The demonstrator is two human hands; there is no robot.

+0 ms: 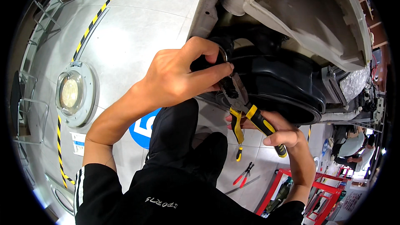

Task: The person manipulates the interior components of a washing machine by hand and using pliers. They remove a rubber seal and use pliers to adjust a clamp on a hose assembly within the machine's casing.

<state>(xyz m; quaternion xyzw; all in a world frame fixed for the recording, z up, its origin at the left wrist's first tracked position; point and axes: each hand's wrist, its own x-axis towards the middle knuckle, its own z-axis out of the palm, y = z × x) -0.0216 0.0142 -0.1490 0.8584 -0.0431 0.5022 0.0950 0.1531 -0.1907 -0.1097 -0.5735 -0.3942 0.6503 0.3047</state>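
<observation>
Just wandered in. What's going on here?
Someone's bare hands are working at the edge of a large black rounded part. The right hand grips yellow-and-black pliers, while the fingers of the left hand are bent close by the plier tips; exactly what they hold is hard to tell. Red-handled pliers and a round piece with a clear dome lie on the floor.

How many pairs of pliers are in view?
2. The yellow-and-black pliers are in the person's right hand; the red-handled pliers lie on the floor. Others could be hidden, for instance in the red cart.
</observation>
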